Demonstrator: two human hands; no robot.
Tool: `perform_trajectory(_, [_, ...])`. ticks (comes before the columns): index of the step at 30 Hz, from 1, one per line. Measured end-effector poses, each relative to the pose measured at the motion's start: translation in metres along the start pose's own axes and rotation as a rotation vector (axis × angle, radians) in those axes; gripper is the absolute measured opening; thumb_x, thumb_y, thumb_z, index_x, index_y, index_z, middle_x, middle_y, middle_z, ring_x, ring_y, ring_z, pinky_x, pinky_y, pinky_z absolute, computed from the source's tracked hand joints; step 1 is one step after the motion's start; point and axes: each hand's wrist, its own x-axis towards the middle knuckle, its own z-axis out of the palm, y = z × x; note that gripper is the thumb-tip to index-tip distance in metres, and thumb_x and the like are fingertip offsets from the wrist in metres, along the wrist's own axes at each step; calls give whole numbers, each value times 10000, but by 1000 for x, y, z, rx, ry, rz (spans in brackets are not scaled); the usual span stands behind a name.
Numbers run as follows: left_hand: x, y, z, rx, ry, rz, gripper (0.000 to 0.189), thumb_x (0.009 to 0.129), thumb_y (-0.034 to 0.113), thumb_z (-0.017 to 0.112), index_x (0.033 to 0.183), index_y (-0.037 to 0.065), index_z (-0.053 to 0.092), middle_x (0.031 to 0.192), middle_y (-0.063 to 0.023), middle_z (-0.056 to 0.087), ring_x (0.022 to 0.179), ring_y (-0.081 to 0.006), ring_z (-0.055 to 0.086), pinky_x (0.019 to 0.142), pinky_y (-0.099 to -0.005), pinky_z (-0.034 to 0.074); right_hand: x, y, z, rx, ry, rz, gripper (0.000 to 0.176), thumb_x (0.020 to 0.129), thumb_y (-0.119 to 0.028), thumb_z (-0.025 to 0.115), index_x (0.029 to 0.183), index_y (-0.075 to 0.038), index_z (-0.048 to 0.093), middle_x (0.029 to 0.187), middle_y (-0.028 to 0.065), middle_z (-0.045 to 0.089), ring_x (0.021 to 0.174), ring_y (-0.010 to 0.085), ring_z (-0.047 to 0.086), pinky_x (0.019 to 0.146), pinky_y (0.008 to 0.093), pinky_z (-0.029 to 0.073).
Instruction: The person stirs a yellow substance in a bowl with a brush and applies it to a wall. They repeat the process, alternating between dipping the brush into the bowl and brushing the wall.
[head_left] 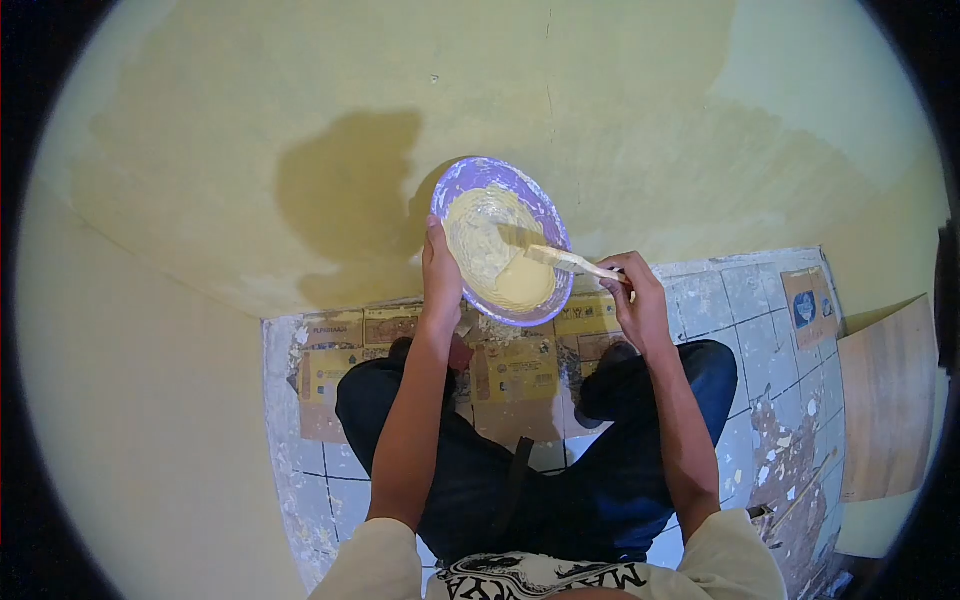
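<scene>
- We hold the round purple plastic bowl (470,178) in the left hand (442,272), closed on the near-left side; its fingers seem to go underneath, probably to bear the weight from below.
- The bowl sits just right of the left hand, its opening towards us, which likely lets us see inside and leaves room for the other hand.
- Our right hand (642,302) pinches the pale, narrow wooden-handled brush (580,264) near the handle's end, thumb against fingers, perhaps to stay clear of the wet yellow paint (522,288).
- The brush's yellow-coated head lies left of the right hand, over the paint; we cannot tell whether it touches.
- Beyond both hands stands the yellowish painted wall (620,110).
- Below the hands, flattened brown-and-yellow printed cardboard (515,372) covers part of the pale square-tiled floor (700,300), presumably catching drips.
- Its small printing is too blurred for us to read.
- Right of the right hand, a brown cardboard piece (829,290) bears a round blue emblem (806,309), its wording illegible.
- Nearest us, the cream printed shirt (735,560) shows dark letters, apparently "MA" and "YA", partly cut off; we recognise no brand.
</scene>
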Motion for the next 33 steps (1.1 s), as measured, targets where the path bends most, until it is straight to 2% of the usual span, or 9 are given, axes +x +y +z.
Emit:
perform_trajectory(9, [17, -17, -4, 9, -33, 7, 800, 1067, 615, 312, 1539, -30, 349, 1541, -194, 436, 1385, -269, 479, 1139, -363, 385, -11, 3, 3, -165, -81, 32, 248, 930, -18, 628, 1167, -70, 573, 1089, 188, 668, 990, 388, 671, 826, 446, 541])
perform_trajectory(18, [60, -45, -15, 39, -159, 45, 781, 1075, 600, 290, 1498, -46, 406, 1458, -226, 519, 1339, -302, 515, 1125, -381, 386, -10, -9, 36, -130, -44, 92, 269, 969, -4, 538, 1237, -21, 554, 1218, 183, 584, 1142, 314, 600, 973, 391, 495])
perform_trajectory(20, [69, -53, -11, 96, -183, 47, 773, 1078, 590, 285, 1479, -56, 425, 1441, -247, 527, 1334, -312, 519, 1119, -387, 387, -3, -6, 43, -131, 13, 11, 358, 938, -18, 571, 1294, -27, 545, 1142, 197, 588, 1017, 331, 621, 900, 413, 509])
perform_trajectory(22, [64, -40, -12, 190, -145, 29, 760, 1080, 580, 289, 1447, -64, 458, 1402, -254, 555, 1306, -316, 541, 1110, -387, 394, 5, -23, 40, -182, -109, 201, 402, 937, -30, 574, 1339, -17, 558, 1164, 197, 588, 984, 336, 620, 872, 407, 513])
perform_trajectory(24, [68, -44, -13, 114, -292, -51, 766, 1083, 575, 293, 1575, -13, 307, 1584, -186, 399, 1449, -271, 395, 1197, -364, 292, 8, -11, 35, -233, -118, 168, 378, 958, -69, 582, 1329, 2, 586, 1134, 160, 616, 880, 265, 639, 791, 360, 525])
perform_trajectory(27, [44, -35, -5, 106, -185, 18, 720, 1087, 554, 298, 1384, -65, 513, 1331, -226, 607, 1244, -306, 582, 1091, -388, 409, 9, -12, 14, 443, -185, 608, 332, 1001, -115, 590, 1307, 12, 602, 1060, 56, 641, 726, 88, 592, 645, 250, 481])
perform_trajectory(28, [45, -39, -10, 89, -199, 38, 720, 1087, 554, 298, 1384, -65, 513, 1331, -226, 607, 1244, -306, 582, 1091, -388, 409, 12, -20, 9, 428, -170, 588, 332, 1001, -115, 590, 1307, 12, 602, 1060, 56, 641, 726, 88, 592, 645, 250, 481])
perform_trajectory(30, [48, -40, -18, 128, -215, 49, 715, 1091, 542, 299, 1415, -65, 492, 1368, -220, 588, 1278, -283, 561, 1101, -378, 403, 23, -41, -13, 890, -136, 660, 359, 1004, -92, 576, 1336, 43, 557, 1078, 55, 640, 704, 83, 565, 624, 213, 457])
perform_trajectory(33, [35, -21, -21, 19, -264, 19, 762, 1081, 589, 292, 1570, 6, 335, 1565, -168, 423, 1434, -257, 412, 1179, -359, 326, 53, -43, -60, 994, -112, 566, 421, 989, -23, 539, 1395, 67, 469, 1063, 56, 635, 669, 67, 505, 582, 184, 426])
